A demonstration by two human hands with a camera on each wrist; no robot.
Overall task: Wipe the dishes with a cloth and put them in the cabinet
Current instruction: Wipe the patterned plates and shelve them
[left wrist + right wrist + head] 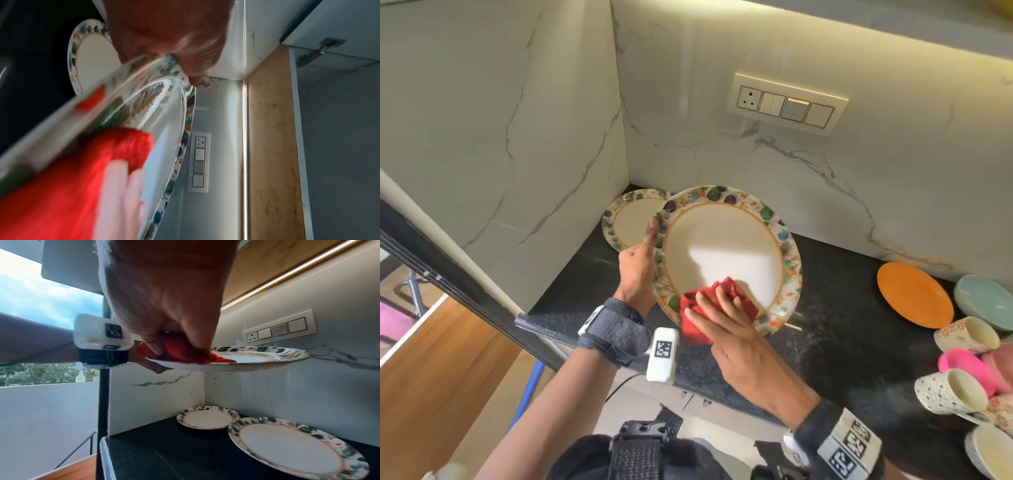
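Above the black countertop, our left hand grips the floral plate by its rim; our right hand presses the red cloth on its near edge. Glossy, breakable ware, probably best held at the rim.

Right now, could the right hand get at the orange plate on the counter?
Probably yes, but not freely: the right hand is pressing the red cloth on the held floral plate. The orange plate lies uncovered to its right, nothing between.

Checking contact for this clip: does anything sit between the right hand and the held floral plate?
Yes: the bunched red cloth lies under the right hand, against the near part of the large floral-rimmed plate held by the left hand.
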